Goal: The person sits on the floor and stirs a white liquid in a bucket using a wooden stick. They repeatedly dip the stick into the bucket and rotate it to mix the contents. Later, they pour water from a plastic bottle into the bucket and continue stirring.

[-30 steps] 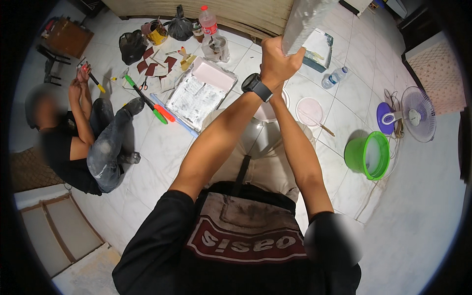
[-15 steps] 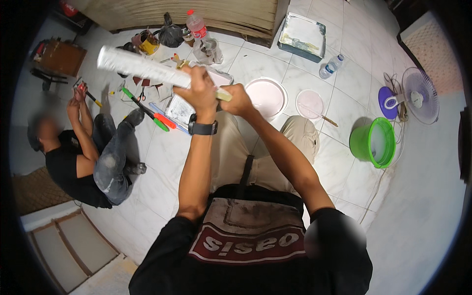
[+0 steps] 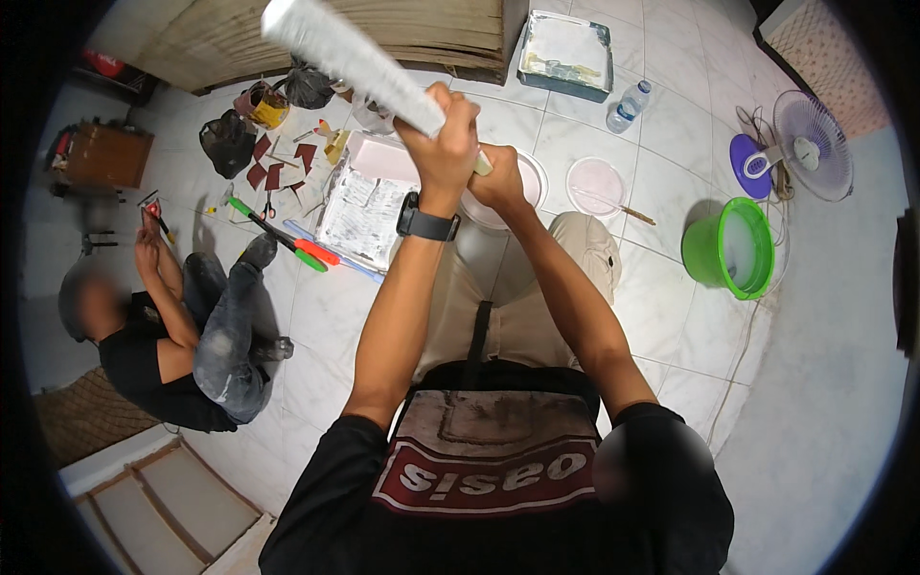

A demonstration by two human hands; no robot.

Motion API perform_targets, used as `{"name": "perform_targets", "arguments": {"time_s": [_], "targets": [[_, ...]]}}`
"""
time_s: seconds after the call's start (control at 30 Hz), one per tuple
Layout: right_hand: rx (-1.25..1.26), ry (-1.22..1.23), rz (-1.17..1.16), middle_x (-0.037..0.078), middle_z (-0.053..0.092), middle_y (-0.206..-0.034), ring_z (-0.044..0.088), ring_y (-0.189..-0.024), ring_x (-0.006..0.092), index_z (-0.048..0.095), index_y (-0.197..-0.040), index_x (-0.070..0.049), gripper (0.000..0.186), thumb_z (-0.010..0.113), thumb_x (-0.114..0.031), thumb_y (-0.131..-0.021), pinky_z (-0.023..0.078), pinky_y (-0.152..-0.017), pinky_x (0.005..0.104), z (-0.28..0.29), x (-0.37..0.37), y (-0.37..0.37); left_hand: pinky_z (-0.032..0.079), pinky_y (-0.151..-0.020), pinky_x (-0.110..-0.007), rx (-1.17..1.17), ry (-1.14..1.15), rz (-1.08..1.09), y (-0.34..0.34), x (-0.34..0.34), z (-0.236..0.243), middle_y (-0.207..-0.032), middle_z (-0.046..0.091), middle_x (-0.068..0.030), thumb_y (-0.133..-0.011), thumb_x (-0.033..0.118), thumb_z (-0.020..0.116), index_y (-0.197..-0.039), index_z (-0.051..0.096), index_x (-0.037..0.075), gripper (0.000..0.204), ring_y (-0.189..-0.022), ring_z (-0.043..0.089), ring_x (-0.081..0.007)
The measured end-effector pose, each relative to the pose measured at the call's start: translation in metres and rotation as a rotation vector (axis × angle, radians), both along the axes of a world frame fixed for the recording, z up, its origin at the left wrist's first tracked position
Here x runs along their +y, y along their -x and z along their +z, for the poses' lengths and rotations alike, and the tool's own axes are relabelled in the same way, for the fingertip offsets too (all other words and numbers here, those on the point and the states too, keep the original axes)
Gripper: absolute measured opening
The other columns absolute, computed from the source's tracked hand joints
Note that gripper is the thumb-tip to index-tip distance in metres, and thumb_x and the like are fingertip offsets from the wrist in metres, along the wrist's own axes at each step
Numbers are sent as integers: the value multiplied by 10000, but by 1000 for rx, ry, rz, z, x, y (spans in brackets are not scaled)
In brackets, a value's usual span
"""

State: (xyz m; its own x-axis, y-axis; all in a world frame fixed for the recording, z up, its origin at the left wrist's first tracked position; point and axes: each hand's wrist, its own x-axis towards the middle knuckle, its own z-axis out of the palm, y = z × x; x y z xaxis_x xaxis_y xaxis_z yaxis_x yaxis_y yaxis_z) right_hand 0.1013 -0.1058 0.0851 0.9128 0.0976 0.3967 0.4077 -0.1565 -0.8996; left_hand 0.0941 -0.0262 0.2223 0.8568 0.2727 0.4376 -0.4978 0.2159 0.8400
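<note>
Both my hands grip a long, thick white pole (image 3: 359,67), tilted up toward the far left. My left hand (image 3: 443,144) is wrapped round it higher up, with a dark watch (image 3: 427,222) on that wrist. Lower down, my right hand (image 3: 502,178) closes on the pole near its pale yellowish end. Its far end is cut off by nothing, but what it is attached to cannot be made out. Beneath my hands stand a tray (image 3: 337,230) smeared with white paint and a round tub (image 3: 540,180) of pale pink paint, partly hidden by my right hand.
A lid (image 3: 596,186) with a stirring stick, a water bottle (image 3: 629,105) and a dark paint tray (image 3: 565,86) lie ahead. A green bucket (image 3: 704,251) and fan (image 3: 810,149) stand right. At left sits a co-worker (image 3: 158,350) near a green-and-orange tool (image 3: 287,240).
The pole has swung to the right and steeper, both hands moving right with it. My view has shifted, showing more of the white-smeared tray and red scraps.
</note>
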Motion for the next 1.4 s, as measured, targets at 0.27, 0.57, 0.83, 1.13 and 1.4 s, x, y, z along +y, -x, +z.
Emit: {"name": "perform_targets", "arguments": {"time_s": [0.27, 0.57, 0.83, 1.13, 1.4], "targets": [[16, -260, -32, 65, 667, -665, 579, -616, 134, 672, -766, 17, 196, 766, -137, -842, 488, -588, 357, -9, 30, -13, 348, -466, -282, -3, -192, 139, -20, -13, 21, -543, 488, 31, -784, 46, 661, -592, 513, 25, 243, -518, 420, -52], [253, -281, -170, 42, 703, -883, 625, -744, 175, 699, -923, -8, 199, 765, -195, -902, 536, -671, 344, -27, -52, -11, 528, -596, -379, -95, -464, 60, -4, -71, -4, -704, 687, -179, -695, 180, 737, -852, 697, 27, 223, -620, 699, -291], [361, -209, -175, 42, 702, -888, 625, -749, 174, 697, -931, -8, 199, 760, -195, -905, 535, -675, 342, -30, -39, 42, 512, -563, -414, 35, -407, -3, 38, -60, 4, -619, 634, -165, -652, 152, 717, -727, 630, 37, 162, -572, 643, -355], [333, -141, -214, 43, 700, -893, 624, -754, 173, 696, -939, -8, 198, 755, -195, -908, 535, -680, 340, -23, -49, 7, 496, -566, -432, 42, -296, 153, -6, -63, -19, -589, 598, -156, -638, 135, 708, -674, 580, 40, 164, -570, 604, -388], [402, -132, -205, 43, 698, -897, 624, -758, 172, 695, -947, -8, 198, 751, -195, -911, 534, -685, 338, -21, -71, 51, 485, -612, -424, 299, -212, 280, 28, -105, -98, -635, 591, -154, -662, 136, 715, -722, 564, 33, 193, -626, 594, -376]]}}
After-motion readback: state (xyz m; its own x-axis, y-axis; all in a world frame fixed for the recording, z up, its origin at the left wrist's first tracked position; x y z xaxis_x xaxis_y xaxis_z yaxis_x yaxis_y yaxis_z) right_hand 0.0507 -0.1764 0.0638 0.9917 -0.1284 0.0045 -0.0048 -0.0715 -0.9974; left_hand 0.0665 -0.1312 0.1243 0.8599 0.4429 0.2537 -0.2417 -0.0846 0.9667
